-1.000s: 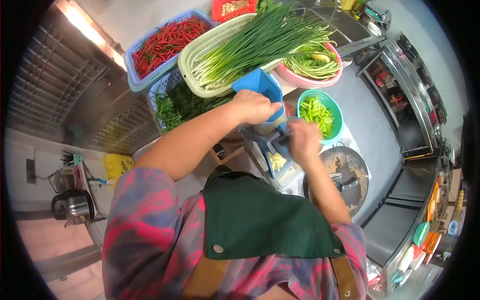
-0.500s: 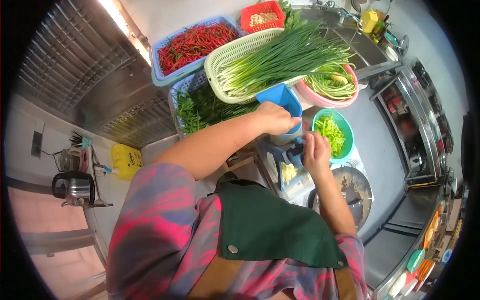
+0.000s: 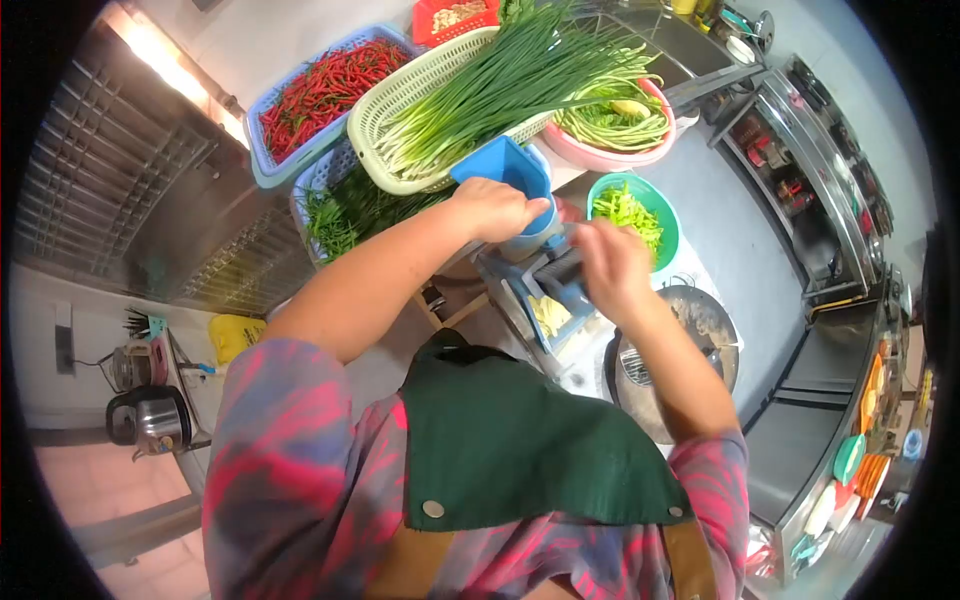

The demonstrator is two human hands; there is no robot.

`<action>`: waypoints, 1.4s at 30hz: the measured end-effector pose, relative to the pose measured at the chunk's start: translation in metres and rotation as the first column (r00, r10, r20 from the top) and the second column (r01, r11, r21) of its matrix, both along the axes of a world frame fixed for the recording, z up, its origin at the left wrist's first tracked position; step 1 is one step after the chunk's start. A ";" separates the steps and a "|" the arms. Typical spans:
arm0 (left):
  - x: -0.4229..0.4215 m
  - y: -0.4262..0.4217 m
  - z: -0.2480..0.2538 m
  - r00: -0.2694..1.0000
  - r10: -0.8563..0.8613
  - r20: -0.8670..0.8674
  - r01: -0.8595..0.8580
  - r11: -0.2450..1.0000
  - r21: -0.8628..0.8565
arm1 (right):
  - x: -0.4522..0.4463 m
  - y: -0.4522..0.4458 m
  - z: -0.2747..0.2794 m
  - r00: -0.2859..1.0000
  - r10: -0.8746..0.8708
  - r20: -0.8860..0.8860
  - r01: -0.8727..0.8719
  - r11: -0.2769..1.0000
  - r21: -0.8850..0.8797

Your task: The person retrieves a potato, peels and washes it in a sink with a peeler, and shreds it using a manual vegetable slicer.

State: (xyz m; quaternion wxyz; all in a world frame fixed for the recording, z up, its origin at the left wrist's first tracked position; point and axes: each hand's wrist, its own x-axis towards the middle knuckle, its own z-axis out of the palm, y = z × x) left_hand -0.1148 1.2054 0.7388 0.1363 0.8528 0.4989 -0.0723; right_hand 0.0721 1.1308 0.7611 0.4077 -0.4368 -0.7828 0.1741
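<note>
My left hand (image 3: 497,210) is closed on the rim of a blue hopper (image 3: 515,165), part of a hand-cranked device. On the right side of that device, my right hand (image 3: 612,262) is closed around something, likely its crank handle, which my fingers hide. Pale yellow cut pieces (image 3: 549,314) lie in a blue tray (image 3: 566,335) below the hopper. Close to my right hand stands a teal bowl (image 3: 668,222) of cut green vegetable (image 3: 628,214). A pale green basket (image 3: 372,123) of long green onions (image 3: 480,95) is beyond my left hand.
Red chilies (image 3: 325,90) fill a blue basket (image 3: 262,165) at the upper left. A pink bowl (image 3: 590,158) holds green beans. A round, worn wok-like pan (image 3: 715,320) lies right of the tray. A kettle (image 3: 160,420) stands at the far left; metal shelves (image 3: 790,170) are at the right.
The view swung right and back. My right hand has moved around beside the device, while my left hand has stayed on the hopper.
</note>
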 end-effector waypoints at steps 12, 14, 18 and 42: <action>0.004 -0.004 -0.011 0.999 -0.028 0.022 0.028 1.000 0.005 | -0.006 0.007 -0.030 0.999 0.006 0.033 -0.007 0.999 0.048; 0.004 -0.003 0.001 1.000 -0.011 0.001 0.011 0.999 -0.050 | 0.004 -0.012 0.018 0.999 0.042 -0.020 -0.042 0.999 -0.013; 0.002 -0.006 -0.001 1.000 -0.017 0.017 0.017 1.000 -0.017 | 0.016 -0.035 0.052 0.995 0.065 -0.078 -0.061 0.997 0.044; 0.020 -0.004 0.001 1.000 0.002 -0.027 -0.004 0.995 -0.095 | -0.010 0.010 -0.055 0.990 -0.140 0.021 0.136 0.981 0.135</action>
